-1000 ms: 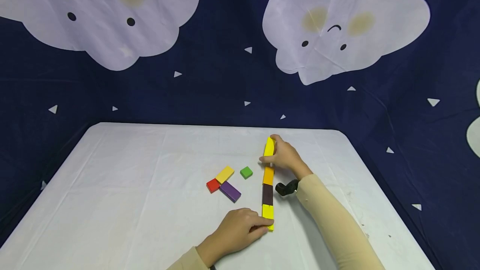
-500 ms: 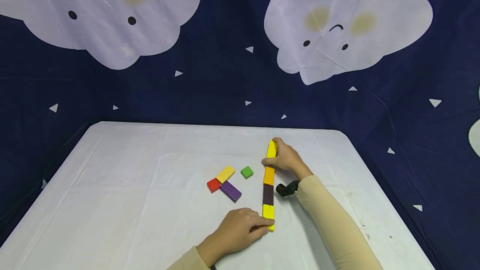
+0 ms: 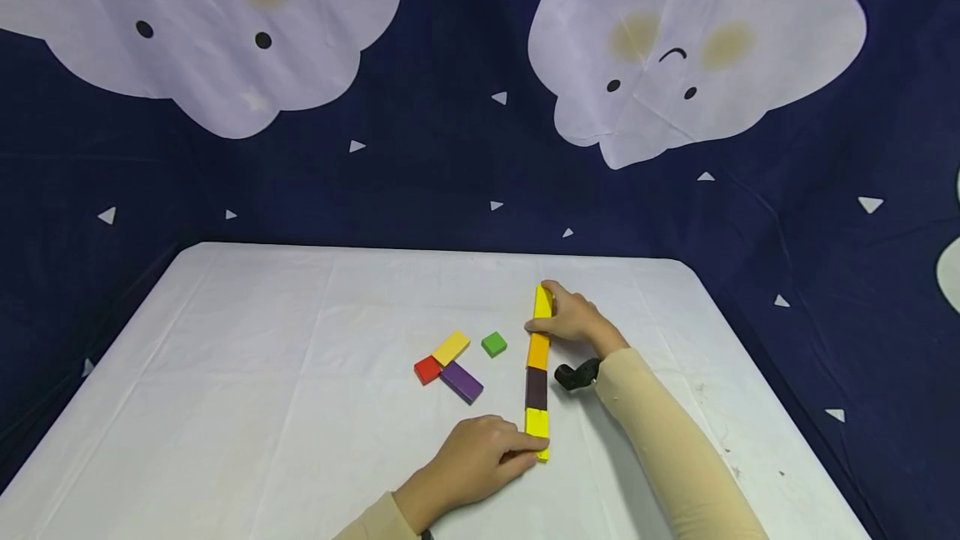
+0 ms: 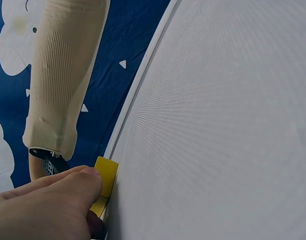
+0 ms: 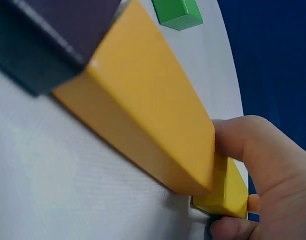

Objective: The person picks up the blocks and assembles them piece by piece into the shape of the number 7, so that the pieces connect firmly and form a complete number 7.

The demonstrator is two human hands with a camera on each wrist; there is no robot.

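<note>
Four-colour pieces form a straight row on the white table: a near yellow block [image 3: 537,422], a dark brown block [image 3: 536,390], an orange block [image 3: 538,352] and a far yellow block [image 3: 543,302]. My left hand [image 3: 480,461] pinches the row's near end, its index finger across the yellow top; the left wrist view shows the same yellow block [image 4: 107,175] at the fingertips. With thumb and fingers at opposite ends, my right hand [image 3: 573,317] grips the far yellow block. In the right wrist view that block [image 5: 227,192] lies against or very close to the orange block's end.
Left of the row lie a green block [image 3: 494,345], a pale yellow block [image 3: 452,348], a red block [image 3: 427,370] and a purple block [image 3: 461,382]. A black wrist camera [image 3: 576,376] hangs by the right sleeve. A dark blue cloud-print cloth [image 3: 450,173] stands behind the table.
My right hand has drawn the far yellow block slightly nearer, toward the orange block, and straightened it with the row. The left hand has stayed in place.
</note>
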